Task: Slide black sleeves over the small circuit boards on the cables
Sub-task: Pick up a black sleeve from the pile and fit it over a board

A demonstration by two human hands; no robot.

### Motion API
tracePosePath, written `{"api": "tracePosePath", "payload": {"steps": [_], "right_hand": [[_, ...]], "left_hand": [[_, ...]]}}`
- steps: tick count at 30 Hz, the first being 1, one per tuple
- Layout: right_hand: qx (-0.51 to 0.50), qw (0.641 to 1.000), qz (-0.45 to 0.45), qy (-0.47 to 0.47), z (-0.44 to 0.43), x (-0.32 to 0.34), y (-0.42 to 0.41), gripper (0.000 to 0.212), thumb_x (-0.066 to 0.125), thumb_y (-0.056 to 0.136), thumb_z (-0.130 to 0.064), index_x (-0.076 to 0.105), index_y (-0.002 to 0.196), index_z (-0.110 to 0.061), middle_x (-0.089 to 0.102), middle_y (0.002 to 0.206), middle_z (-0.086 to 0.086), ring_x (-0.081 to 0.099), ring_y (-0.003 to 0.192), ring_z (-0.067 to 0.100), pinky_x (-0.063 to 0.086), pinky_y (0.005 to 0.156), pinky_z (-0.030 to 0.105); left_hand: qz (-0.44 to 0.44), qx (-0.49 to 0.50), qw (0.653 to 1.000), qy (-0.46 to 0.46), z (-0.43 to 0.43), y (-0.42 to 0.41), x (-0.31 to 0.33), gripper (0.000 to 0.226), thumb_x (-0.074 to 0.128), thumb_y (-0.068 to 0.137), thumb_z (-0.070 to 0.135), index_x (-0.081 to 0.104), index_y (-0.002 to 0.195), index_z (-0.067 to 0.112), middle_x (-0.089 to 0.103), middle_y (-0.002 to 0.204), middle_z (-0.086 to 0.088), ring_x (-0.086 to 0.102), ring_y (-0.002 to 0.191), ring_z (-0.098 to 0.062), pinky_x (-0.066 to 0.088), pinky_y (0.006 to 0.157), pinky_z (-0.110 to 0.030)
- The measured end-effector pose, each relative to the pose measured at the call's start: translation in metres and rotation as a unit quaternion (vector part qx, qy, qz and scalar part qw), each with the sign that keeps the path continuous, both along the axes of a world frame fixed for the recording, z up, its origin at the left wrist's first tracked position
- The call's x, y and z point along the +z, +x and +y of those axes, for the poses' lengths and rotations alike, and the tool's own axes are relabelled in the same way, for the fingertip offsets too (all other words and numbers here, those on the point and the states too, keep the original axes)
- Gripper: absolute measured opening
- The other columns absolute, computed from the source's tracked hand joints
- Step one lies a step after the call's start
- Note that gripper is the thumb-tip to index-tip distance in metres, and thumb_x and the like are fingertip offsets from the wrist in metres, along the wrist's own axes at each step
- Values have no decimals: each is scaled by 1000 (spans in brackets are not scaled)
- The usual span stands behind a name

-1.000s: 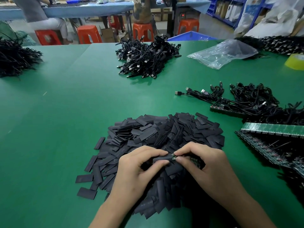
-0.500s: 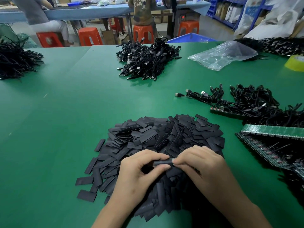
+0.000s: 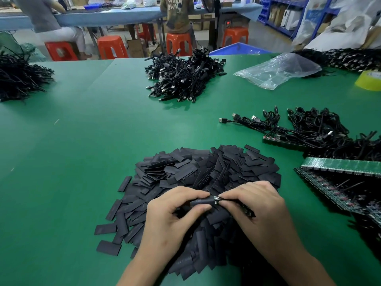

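Above the pile of sleeves [image 3: 206,174], a black sleeve [image 3: 201,201] is pinched by the left hand [image 3: 173,219], and what looks like a small board [image 3: 216,198] is pinched by the right hand [image 3: 257,211].

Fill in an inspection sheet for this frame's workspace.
Surface: green table mat.
Job's things: black sleeve at the end of a small circuit board; sleeve pile beneath; green board strips at right.
Clutter: clear plastic bag, yellow tape roll.
Grippers: left hand pinches the sleeve; right hand pinches the board.
Cables: black cable heap far centre; cable tangle at right.
Surroundings: orange stools, blue table behind.
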State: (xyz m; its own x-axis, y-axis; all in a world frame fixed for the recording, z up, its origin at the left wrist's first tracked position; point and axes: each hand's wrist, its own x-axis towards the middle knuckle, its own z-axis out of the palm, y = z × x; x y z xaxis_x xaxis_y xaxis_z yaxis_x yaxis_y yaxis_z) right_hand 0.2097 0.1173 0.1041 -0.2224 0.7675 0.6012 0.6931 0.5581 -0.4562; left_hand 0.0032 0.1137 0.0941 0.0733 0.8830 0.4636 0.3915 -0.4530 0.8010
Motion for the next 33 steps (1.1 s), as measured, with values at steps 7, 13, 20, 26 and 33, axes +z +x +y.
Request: {"api": "tracePosePath", "payload": {"steps": [7,13,20,26,33], "right_hand": [[2,999,-12,31,0,-3,-2,3,75,90,-25,76,89,-23,71,87,-17,63,80,6,45,82,33],[0,999,2,33,-1,-4,-2,10,70,93,-30,76,90,-23,71,89,-16,62,80,6,44,83,29],[-29,999,30,23,-4,-3,-6,9,70,92,-33,75,90,-25,71,87,-18,62,79,4,44,80,30],[-51,998,24,32,-6,-3,-9,11,69,92,-30,75,89,-22,71,86,-16,59,79,6,44,80,28],[-43,998,20,34,-5,-4,-9,6,73,90,-26,74,88,-20,71,86,-14,58,79,6,44,80,25]], "left_hand": [[8,-4,1000,9,0,1,1,16,80,83,26,81,99,24,75,98,18,72,93,-9,52,82,-17],[6,3,1000,23,0,2,2,16,82,83,28,80,99,25,75,99,17,72,94,-9,52,82,-17],[-78,109,991,16,-3,6,-2,28,84,77,30,78,104,27,76,92,11,75,85,-14,56,80,-22],[-7,117,991,70,-5,10,-3,24,80,83,23,80,105,14,76,98,15,73,89,-5,53,81,-15],[12,120,988,102,-3,11,-8,17,78,86,19,81,101,11,75,99,12,72,90,-5,53,82,-16]]}}
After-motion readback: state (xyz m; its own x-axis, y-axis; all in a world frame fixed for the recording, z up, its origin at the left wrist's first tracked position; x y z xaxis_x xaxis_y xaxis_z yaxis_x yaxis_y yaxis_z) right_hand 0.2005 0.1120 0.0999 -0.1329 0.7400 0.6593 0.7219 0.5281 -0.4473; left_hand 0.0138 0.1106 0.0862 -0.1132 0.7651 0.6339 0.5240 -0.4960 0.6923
